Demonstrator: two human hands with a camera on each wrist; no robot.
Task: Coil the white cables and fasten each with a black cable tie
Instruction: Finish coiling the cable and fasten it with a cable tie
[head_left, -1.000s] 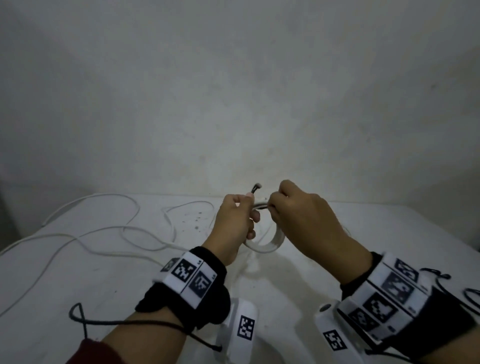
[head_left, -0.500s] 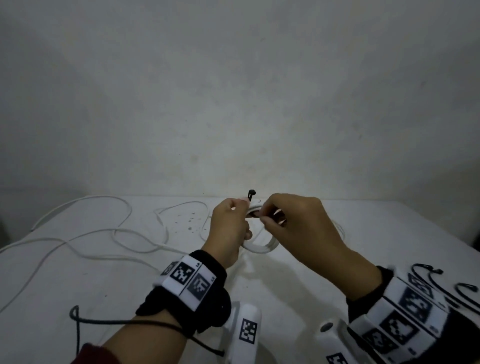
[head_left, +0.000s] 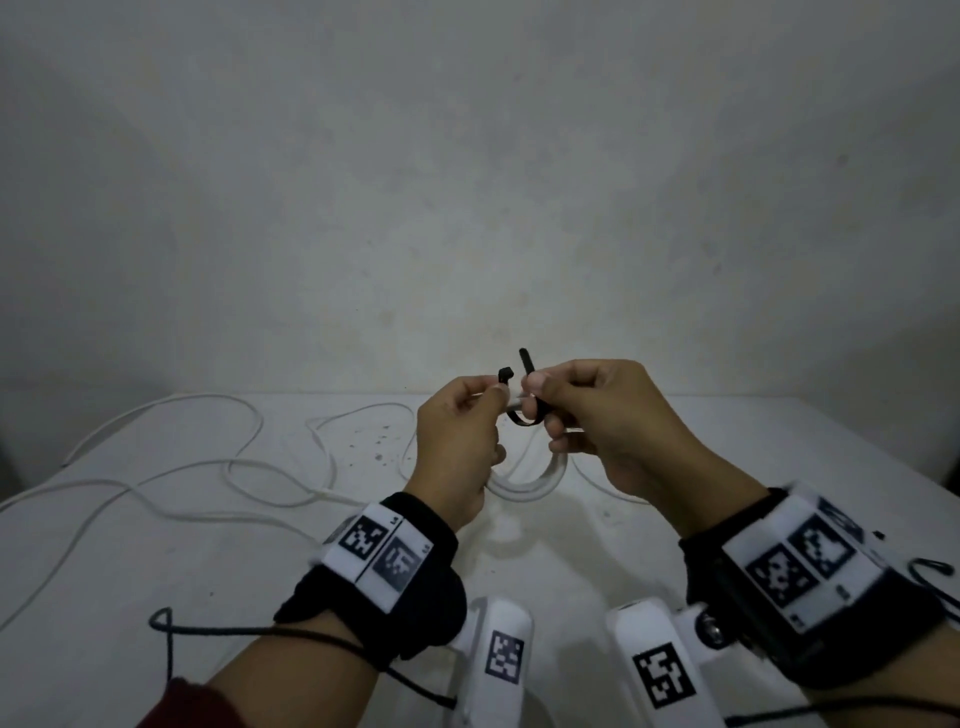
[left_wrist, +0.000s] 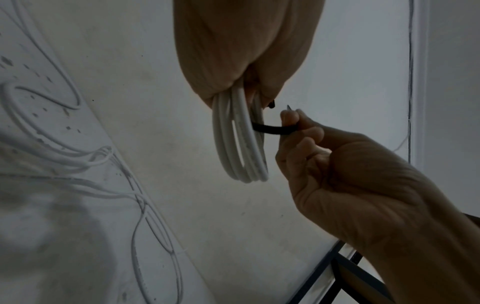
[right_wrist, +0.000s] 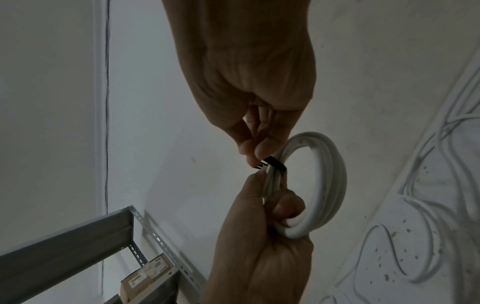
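Note:
A small coil of white cable (head_left: 530, 483) hangs above the table, gripped at its top by my left hand (head_left: 493, 402). That hand's thumb and forefinger also pinch the head end of a black cable tie (head_left: 505, 375). The tie loops under the coil strands, and my right hand (head_left: 540, 387) pinches its tail, which stands up beside the head. In the left wrist view the coil (left_wrist: 241, 144) hangs from my left hand (left_wrist: 246, 86), and the tie (left_wrist: 272, 129) runs to my right hand (left_wrist: 291, 119). The right wrist view shows the tie (right_wrist: 276, 165) across the coil (right_wrist: 330, 185).
Long loose white cables (head_left: 234, 467) sprawl over the left half of the white table (head_left: 156, 597). More black ties (head_left: 935, 569) lie at the right edge. A plain wall stands close behind. A metal shelf frame (right_wrist: 78, 236) holding a box (right_wrist: 148, 275) is beyond the table's side.
My right hand has brought the tie's tail under the coil and up beside the head end. Both hands have risen slightly, and the left hand still holds the coil.

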